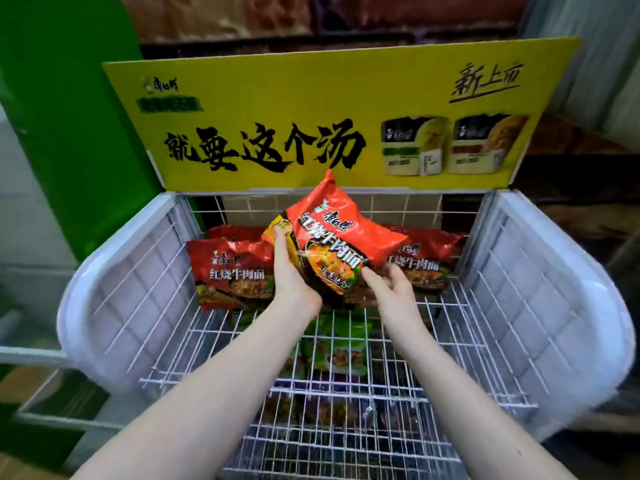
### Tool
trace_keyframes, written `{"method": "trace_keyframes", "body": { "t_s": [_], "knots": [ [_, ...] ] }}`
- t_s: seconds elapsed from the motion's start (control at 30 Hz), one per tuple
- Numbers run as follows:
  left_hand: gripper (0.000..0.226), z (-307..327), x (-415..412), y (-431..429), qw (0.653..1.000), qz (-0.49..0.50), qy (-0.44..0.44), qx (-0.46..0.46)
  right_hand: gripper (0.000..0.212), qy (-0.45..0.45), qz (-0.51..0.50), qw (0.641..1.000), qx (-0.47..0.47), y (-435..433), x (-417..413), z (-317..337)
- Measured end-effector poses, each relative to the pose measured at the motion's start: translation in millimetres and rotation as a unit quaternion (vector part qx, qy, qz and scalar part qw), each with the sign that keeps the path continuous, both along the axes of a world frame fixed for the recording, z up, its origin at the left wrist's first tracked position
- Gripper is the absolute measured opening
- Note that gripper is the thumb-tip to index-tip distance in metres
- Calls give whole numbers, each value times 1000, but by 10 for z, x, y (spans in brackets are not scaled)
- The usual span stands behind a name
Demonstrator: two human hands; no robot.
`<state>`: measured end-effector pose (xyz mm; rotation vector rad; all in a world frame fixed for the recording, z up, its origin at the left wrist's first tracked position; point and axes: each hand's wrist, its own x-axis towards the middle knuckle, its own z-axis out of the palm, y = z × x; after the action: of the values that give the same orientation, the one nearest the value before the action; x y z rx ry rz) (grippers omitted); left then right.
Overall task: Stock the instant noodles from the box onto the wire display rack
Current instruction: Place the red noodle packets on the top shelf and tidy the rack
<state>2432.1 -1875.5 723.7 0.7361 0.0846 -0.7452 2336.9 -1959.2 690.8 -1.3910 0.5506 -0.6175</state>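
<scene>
Two-handed on the red beef noodle pack (332,237), tilted over the white wire rack (519,306) between matching packs (228,268) at its back: grips its left edge with curled left hand (289,275), touches its lower corner with near-straight right hand (391,289).

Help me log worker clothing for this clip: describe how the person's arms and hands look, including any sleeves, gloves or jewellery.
The left hand and right hand are both bare: no gloves, rings, watch or bracelets show. Both arms are uncovered all the way to the bottom edge of the picture, so no sleeve is in view. No tattoos, bandages or other markings are visible.
</scene>
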Motion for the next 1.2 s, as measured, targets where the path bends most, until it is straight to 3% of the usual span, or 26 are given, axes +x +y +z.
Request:
{"method": "trace_keyframes", "body": {
  "t_s": [0.1, 0.23, 0.3, 0.4, 0.53, 0.63, 0.77, 0.9, 1.03, 1.1, 1.2],
  "knots": [
    [57, 73, -131, -174, 998, -26, -53, 31, 24, -10, -49, 997, 52, -152, -99, 26],
    [49, 114, -187, -380, 983, -25, -170, 66, 8, -38, -106, 988, 106, -422, -205, 35],
    [47, 128, -201, -448, 973, -39, -205, 95, 13, -52, -148, 979, 132, -544, -258, 19],
    [16, 148, -246, -536, 964, -42, -231, 124, 23, -57, -192, 969, 143, -694, -329, -14],
    [10, 106, -238, -597, 945, -44, -294, 135, 27, -60, -212, 967, 130, -855, -412, -14],
    [14, 43, -174, -613, 901, -45, -383, 198, 25, -62, -204, 968, 130, -970, -432, -28],
    [35, -35, -120, -639, 798, -65, -497, 335, 26, -33, -222, 970, 89, -1087, -418, -122],
    [38, -110, -201, -742, 715, -116, -532, 439, 31, 14, -229, 973, 32, -1145, -390, -266],
    [36, -214, -225, -884, 656, -156, -532, 513, 33, 40, -230, 972, 13, -1131, -347, -392],
    [36, -248, -230, -921, 655, -177, -510, 528, 34, 61, -223, 973, 6, -1128, -334, -450],
    [36, -294, -277, -960, 708, -204, -459, 497, 39, 64, -205, 976, 25, -1122, -321, -525]
  ]
}}
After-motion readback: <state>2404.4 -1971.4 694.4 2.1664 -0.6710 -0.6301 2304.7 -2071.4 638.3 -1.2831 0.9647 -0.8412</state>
